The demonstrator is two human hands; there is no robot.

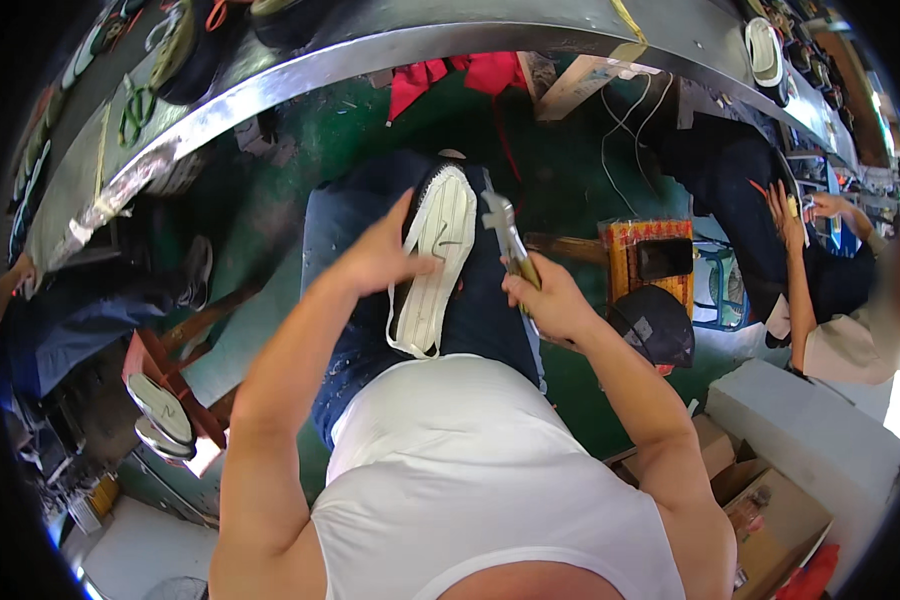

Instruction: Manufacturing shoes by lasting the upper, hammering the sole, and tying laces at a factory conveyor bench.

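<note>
A shoe (433, 300) with a white insole-like underside lies bottom up across my lap, its toe pointing away from me. A dark mark curves over its middle, and a white strip runs loose around its edge at the heel end. My left hand (382, 256) grips the shoe's left side, the thumb reaching over the underside; this hand is slightly blurred. To the right of the shoe, my right hand (552, 300) is wrapped round the handles of metal pliers (501, 216). Their head points up and away, apart from the shoe.
A metal-edged bench (370, 62) curves across the far side, with shoes and green-handled scissors (135, 110) on it. Right stand a stool with a phone (664, 258) and a dark cap (652, 325), near a co-worker's arm (798, 270). Shoes (162, 408) rest on a left stand.
</note>
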